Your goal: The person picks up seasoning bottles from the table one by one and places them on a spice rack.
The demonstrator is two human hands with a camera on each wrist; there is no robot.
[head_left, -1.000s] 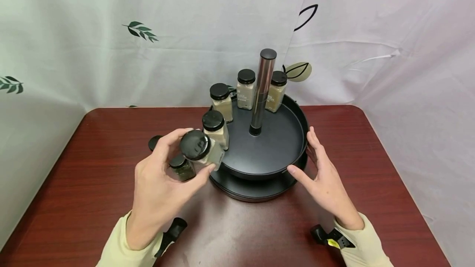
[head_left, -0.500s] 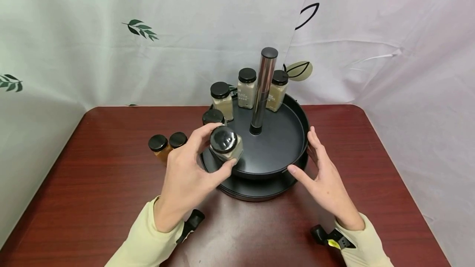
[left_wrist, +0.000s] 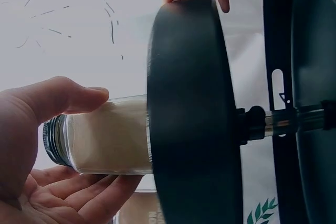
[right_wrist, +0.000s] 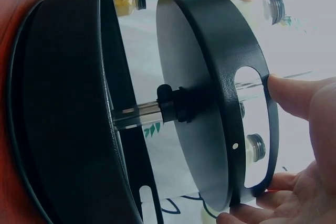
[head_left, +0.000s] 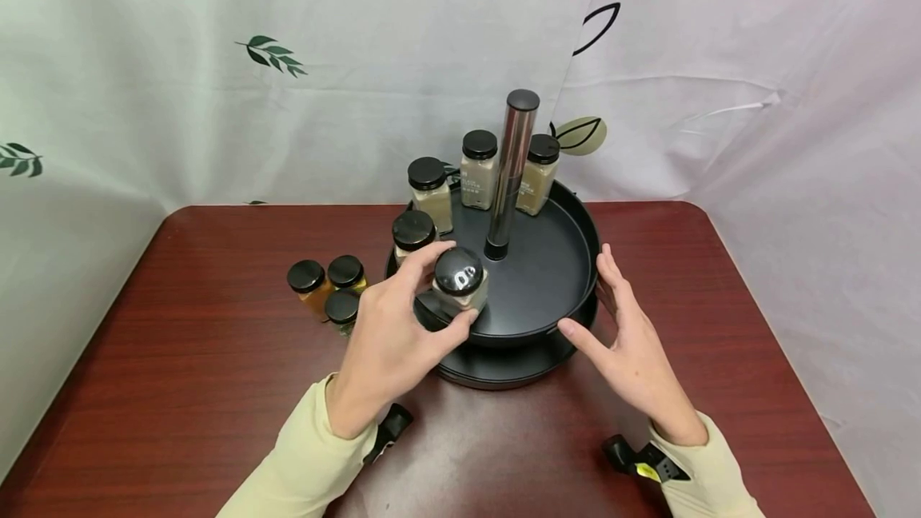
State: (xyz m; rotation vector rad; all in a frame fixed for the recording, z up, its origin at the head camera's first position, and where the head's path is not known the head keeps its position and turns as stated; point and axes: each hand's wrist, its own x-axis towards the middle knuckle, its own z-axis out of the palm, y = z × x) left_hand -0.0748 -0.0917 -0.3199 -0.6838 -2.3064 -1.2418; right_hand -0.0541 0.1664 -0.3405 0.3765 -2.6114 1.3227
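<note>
My left hand (head_left: pixel 403 334) pinches a square glass spice jar (head_left: pixel 460 282) between thumb and fingers. This jar has a shiny black lid and pale contents. Its lower end sits behind the wall of the upper tray (left_wrist: pixel 191 108) in the left wrist view; whether it touches the floor is hidden. The tray is round, black and part of a two-tier spice rack with a central post (head_left: pixel 512 174). With fingers spread, my right hand (head_left: pixel 636 358) rests against the upper tray's right side, thumb at the rim in the right wrist view.
Several filled jars, such as the pale one (head_left: pixel 478 170), stand along the upper tray's back and left. Left of the rack, a small cluster includes an orange-brown jar (head_left: pixel 309 282). Everything is on a reddish-brown table (head_left: pixel 180 326), with a white cloth (head_left: pixel 396 46) behind.
My left hand has carried its jar rightward, from the tray's left edge to over its front left, uncovering the small jars on the table. The right hand has stayed at the rim.
</note>
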